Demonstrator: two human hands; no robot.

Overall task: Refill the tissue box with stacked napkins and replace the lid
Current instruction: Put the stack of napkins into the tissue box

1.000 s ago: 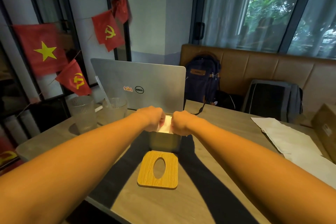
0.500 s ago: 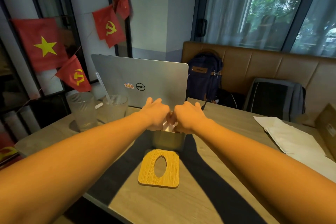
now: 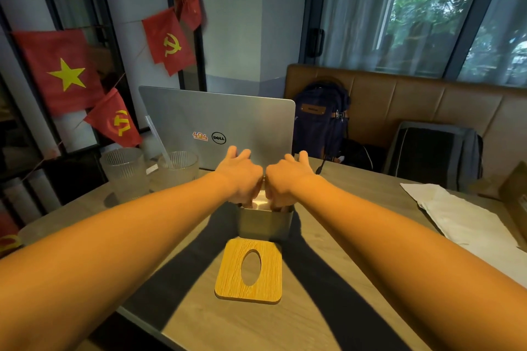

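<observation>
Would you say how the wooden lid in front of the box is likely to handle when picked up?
The wooden lid looks thin, flat and rigid, so probably stiff and light. It lies flush on the table, so hooking its oval hole may ease lifting.

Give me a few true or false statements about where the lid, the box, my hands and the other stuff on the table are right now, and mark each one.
1. The wooden lid lies flat on the table, on the near side of the box. True.
2. The left hand and right hand both reach into the open top of the box. True.
3. The laptop stands between the person and the box. False: it stands behind the box.
4. Two glasses stand to the right of the box. False: they stand to its left.
5. White paper lies on the table at the right. True.
</observation>
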